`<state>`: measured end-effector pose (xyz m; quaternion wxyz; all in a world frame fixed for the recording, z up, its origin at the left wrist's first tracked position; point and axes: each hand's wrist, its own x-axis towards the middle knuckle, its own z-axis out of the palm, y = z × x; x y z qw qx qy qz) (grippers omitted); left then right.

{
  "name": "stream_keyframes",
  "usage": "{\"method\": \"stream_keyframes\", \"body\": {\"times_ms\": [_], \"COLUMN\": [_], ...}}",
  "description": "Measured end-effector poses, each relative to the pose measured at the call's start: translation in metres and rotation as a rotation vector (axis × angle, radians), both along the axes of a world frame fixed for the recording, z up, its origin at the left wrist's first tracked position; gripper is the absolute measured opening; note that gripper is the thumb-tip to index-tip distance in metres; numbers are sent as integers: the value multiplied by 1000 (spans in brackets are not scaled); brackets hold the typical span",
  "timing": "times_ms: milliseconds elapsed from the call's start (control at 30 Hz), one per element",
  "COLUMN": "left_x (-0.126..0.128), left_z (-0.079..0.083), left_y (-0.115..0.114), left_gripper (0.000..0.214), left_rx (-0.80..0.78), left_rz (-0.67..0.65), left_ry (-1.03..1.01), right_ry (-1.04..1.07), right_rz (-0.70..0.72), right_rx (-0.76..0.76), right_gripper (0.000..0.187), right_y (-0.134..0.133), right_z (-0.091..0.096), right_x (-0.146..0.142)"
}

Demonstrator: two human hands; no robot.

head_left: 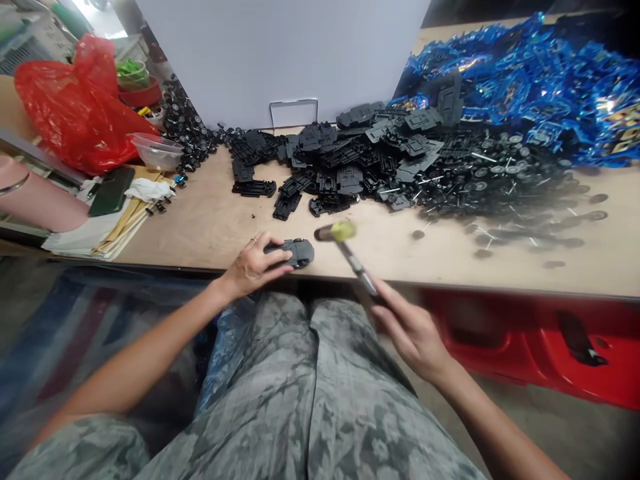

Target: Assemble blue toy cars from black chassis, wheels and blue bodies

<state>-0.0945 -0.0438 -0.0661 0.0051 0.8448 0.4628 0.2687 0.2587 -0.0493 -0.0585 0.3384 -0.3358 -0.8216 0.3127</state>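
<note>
My left hand (257, 263) grips a black toy car base (301, 252) against the tabletop near the front edge, its fingers over the near end. A dark wheel shows on the base's far side. In my right hand (407, 327) is a small mallet (357, 263), held by its handle. The mallet's head, dark at one end and yellow-green at the other, is raised just to the right of the base and blurred by motion. Beyond both hands lies a heap of similar black car bases (325, 157).
Wheels on metal axles (480, 173) pile up at the right, before shiny blue car shells (525, 87). More small wheels (183, 127) lie at left by a red plastic bag (85, 107), a clear tub (157, 152) and a phone (111, 191). A white panel (280, 53) stands behind.
</note>
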Motion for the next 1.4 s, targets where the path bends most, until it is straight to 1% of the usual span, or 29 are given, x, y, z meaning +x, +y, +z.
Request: {"method": "stream_keyframes", "body": {"times_ms": [67, 200, 333, 467, 567, 600, 633, 733, 767, 900, 1000, 1067, 1133, 1267, 1400], "left_x": [0, 1, 1, 0, 0, 0, 0, 1, 1, 0, -1, -1, 0, 1, 1], "left_z": [0, 0, 0, 0, 1, 1, 2, 3, 3, 2, 2, 2, 2, 2, 1], "left_y": [1, 1, 1, 1, 2, 2, 2, 2, 2, 3, 4, 4, 4, 3, 3], "left_gripper": [25, 24, 24, 24, 24, 24, 24, 23, 23, 23, 22, 22, 22, 24, 27], "left_rx": [-6, -13, -1, -14, -11, -8, -6, -15, -18, -1, 3, -5, -12, -29, -51], "left_rz": [3, 7, 8, 10, 8, 9, 8, 3, 0, -4, -15, -20, -10, 8, 38], "left_ry": [-1, 3, 20, 15, 19, 21, 22, 23, 22, 18, 22, 22, 21, 24, 27], "right_ry": [45, 20, 89, 17, 55, 61, 54, -8, -5, 53, 1, 11, 25, -15, 28], "right_rz": [-14, 65, -36, 28, -76, -89, -78, 35, 36, -90, -50, -70, -83, 52, 12], "right_rx": [15, -14, -29, -99, -117, -112, -112, -142, -149, -133, -183, -207, -197, -156, -70], "right_gripper": [61, 59, 59, 53, 54, 54, 54, 52, 51, 52, 49, 49, 51, 53, 59], "right_y": [-3, -4, -4, -4, 0, 2, 4, 9, 10, 11, 10, 8, 4, -2, -6], "right_z": [-1, -8, -12, -13, -13, -12, -12, -12, -12, -14, -15, -14, -12, -8, -7], "right_x": [-2, -12, -14, -14, -19, -22, -25, -30, -31, -28, -26, -25, -25, -22, -17]}}
